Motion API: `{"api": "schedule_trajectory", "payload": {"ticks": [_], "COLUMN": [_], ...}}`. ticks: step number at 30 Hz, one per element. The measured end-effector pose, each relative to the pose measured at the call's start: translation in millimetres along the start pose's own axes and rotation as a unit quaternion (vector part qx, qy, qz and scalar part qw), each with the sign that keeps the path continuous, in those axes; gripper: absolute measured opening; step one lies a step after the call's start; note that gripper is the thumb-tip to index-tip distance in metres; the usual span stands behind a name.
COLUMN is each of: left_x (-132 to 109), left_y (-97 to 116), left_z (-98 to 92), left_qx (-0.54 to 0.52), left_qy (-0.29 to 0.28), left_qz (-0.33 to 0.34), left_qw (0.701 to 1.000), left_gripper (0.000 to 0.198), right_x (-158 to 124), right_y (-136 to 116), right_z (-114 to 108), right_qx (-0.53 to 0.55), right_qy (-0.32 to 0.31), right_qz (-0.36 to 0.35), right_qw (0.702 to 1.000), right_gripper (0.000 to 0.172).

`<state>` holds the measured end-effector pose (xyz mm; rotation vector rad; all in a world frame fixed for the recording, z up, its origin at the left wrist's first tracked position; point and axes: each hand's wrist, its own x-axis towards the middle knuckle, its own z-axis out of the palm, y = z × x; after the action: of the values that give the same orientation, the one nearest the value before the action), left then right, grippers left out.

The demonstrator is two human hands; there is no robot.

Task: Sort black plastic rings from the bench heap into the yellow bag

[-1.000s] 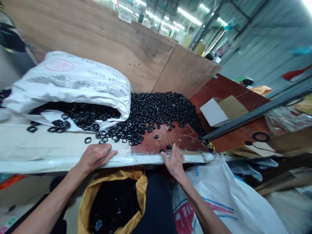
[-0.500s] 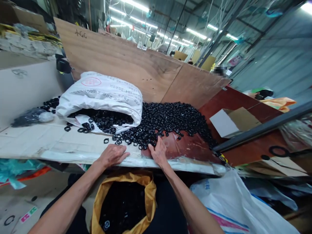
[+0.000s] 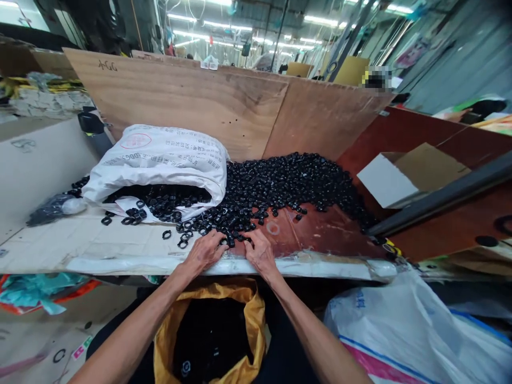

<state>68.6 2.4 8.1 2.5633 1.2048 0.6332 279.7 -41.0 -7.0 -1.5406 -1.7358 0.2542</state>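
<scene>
At the front edge of a loose heap of small black plastic rings point(image 3: 288, 181), my left hand point(image 3: 206, 253) has its thumb and fingers bent around a black ring point(image 3: 223, 242). Just to its right, my right hand point(image 3: 260, 252) rests at the same edge, thumb and forefinger slightly apart, fingertips touching the nearest rings. More rings spill from the mouth of a white woven sack point(image 3: 172, 154) lying on its side. Below the bench edge, between my forearms, a yellow-orange bag point(image 3: 164, 341) stands with its mouth spread; its dark inside shows a few rings faintly.
Plywood boards point(image 3: 180, 101) wall the back of the bench. A white and brown cardboard box point(image 3: 386, 181) leans at the right beside a dark metal bar point(image 3: 440, 200). A clear bag of black pieces point(image 3: 50, 209) lies left. A large white sack point(image 3: 384, 314) is at lower right.
My left hand has moved right and forward to the rings, closing around one. My right hand has drawn slightly back from the heap's edge. The camera view has shifted and levelled a little.
</scene>
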Motion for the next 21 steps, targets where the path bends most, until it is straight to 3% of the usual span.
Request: {"api": "schedule_trajectory", "payload": {"ticks": [7,12,17,21], "left_x": [-9,-10,-9,-9], "left_y": [-1,-4,-11,-12], "left_z": [0.8,1.3,1.4,1.3], "left_qx": [0.0,-0.083,-0.18,-0.221], "left_qy": [0.021,0.043,0.065,0.062], "left_qz": [0.014,0.02,0.018,0.012], "left_qw": [1.0,0.995,0.981,0.973], "left_gripper": [0.016,0.014,0.023,0.027], "right_x": [-3,-7,-9,-7], "right_y": [2,-6,-21,-24], "right_z": [-1,0,9,19], "right_qx": [0.014,0.154,0.306,0.352], "right_qy": [0.004,0.044,-0.025,-0.049], "right_qz": [0.021,0.029,0.045,0.074], "right_qw": [1.0,0.987,0.951,0.932], "right_gripper": [0.013,0.014,0.022,0.028]}}
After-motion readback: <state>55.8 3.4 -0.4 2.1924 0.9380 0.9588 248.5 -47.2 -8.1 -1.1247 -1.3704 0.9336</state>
